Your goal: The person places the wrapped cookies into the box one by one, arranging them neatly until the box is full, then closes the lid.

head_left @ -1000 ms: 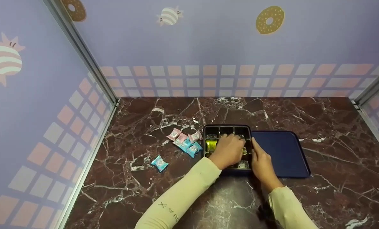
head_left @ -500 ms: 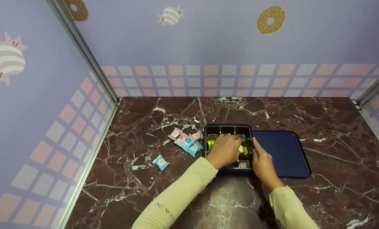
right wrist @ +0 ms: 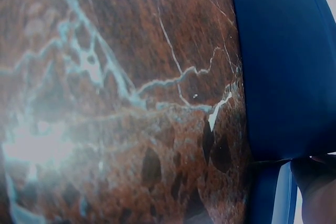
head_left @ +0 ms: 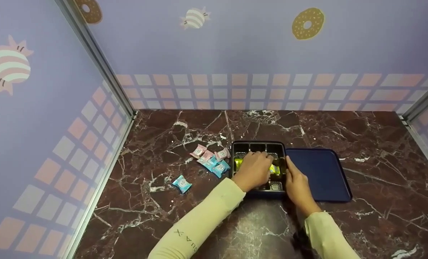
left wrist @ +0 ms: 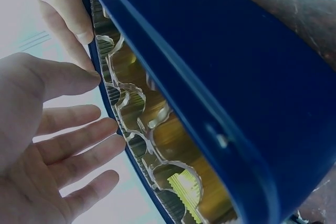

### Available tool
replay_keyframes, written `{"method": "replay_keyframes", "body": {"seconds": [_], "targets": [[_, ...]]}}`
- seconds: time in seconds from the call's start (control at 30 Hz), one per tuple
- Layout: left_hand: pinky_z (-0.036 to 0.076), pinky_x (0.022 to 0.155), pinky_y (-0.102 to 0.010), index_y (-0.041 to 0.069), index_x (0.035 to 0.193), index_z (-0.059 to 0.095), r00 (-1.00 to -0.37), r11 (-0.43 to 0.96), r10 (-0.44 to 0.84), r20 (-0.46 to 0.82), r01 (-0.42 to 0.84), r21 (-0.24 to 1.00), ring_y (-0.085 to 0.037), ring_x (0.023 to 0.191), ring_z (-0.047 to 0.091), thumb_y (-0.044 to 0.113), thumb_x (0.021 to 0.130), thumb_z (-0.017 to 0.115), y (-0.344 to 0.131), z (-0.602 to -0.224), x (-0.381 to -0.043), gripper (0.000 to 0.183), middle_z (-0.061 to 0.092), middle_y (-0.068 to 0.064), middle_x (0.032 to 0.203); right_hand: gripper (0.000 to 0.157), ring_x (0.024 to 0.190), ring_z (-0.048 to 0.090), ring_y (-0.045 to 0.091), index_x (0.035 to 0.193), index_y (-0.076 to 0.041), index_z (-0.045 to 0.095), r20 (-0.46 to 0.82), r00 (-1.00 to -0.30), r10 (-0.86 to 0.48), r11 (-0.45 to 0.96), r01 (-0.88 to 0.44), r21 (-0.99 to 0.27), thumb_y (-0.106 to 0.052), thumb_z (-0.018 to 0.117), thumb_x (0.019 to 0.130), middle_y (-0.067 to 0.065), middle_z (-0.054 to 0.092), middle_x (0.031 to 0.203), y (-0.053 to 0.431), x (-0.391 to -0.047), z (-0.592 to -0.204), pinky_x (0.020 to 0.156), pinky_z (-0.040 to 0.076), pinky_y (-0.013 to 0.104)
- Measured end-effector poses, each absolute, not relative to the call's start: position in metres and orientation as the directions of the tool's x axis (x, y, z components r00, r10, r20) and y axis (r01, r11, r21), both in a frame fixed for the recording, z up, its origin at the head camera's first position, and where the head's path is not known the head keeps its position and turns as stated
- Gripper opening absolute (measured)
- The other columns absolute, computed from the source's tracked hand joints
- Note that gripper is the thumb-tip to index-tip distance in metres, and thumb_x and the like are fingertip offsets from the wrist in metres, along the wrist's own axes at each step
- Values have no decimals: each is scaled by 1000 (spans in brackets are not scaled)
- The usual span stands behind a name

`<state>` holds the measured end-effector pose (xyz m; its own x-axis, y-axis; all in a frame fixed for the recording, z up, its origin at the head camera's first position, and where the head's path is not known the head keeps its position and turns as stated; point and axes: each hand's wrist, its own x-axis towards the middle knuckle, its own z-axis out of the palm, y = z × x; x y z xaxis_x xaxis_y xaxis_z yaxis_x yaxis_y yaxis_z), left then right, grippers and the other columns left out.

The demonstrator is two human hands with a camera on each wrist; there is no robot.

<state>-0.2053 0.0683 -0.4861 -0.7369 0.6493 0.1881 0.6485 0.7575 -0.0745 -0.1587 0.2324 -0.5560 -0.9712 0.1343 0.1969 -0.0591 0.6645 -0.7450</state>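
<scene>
A dark blue box [head_left: 266, 194] with a clear compartmented tray stands on the marble-patterned table. Over its middle is my left hand [head_left: 253, 171], fingers pointing down towards the compartments. In the left wrist view its fingers [left wrist: 86, 145] are apart and only slightly bent, with nothing seen between them. My right hand [head_left: 298, 183] rests along the right side of the box, its fingers lying nearly straight at the rim. One yellow-green wrapped candy [head_left: 275, 169] shows in a right-hand compartment, and another yellow-green candy [head_left: 238, 163] at the left, partly hidden by my left hand.
The blue lid [head_left: 320, 172] lies flat to the right of the box. Pink wrapped candies [head_left: 199, 151] and blue wrapped candies [head_left: 220, 168] are bunched at the left, with a single blue candy [head_left: 182, 183] nearer me. A patterned wall [head_left: 235, 54] closes the back.
My left hand has shifted slightly left inside the box, uncovering the yellow-green candy on the right, and has since stayed nearly still. The right hand keeps its place at the box side.
</scene>
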Motion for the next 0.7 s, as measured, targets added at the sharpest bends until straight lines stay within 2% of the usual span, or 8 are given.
{"method": "replay_keyframes", "body": {"seconds": [0.23, 0.53, 0.7], "targets": [[53, 80, -36, 18, 104, 70, -735, 759, 646, 208, 648, -65, -17, 92, 67, 29, 87, 64, 64, -487, -203, 21, 70, 2, 100, 48, 130, 47, 40, 147, -4, 39, 199, -971, 134, 666, -61, -744, -3, 44, 99, 24, 46, 143, 231, -158, -556, 106, 40, 53], [53, 78, -36, 18, 110, 68, -756, 778, 625, 191, 625, -73, -17, 92, 67, 35, 86, 66, 57, -486, -201, 29, 68, 1, 103, 49, 131, 47, 40, 148, -5, 37, 186, -974, 129, 664, -54, -746, -3, 44, 99, 24, 45, 143, 230, -159, -557, 106, 39, 53], [53, 77, -35, 16, 111, 68, -757, 780, 621, 205, 622, -65, -18, 94, 67, 31, 86, 66, 54, -485, -199, 29, 67, 0, 104, 49, 131, 47, 40, 147, -5, 38, 183, -973, 141, 657, -46, -753, -3, 44, 99, 25, 46, 143, 231, -158, -556, 107, 39, 53]]}}
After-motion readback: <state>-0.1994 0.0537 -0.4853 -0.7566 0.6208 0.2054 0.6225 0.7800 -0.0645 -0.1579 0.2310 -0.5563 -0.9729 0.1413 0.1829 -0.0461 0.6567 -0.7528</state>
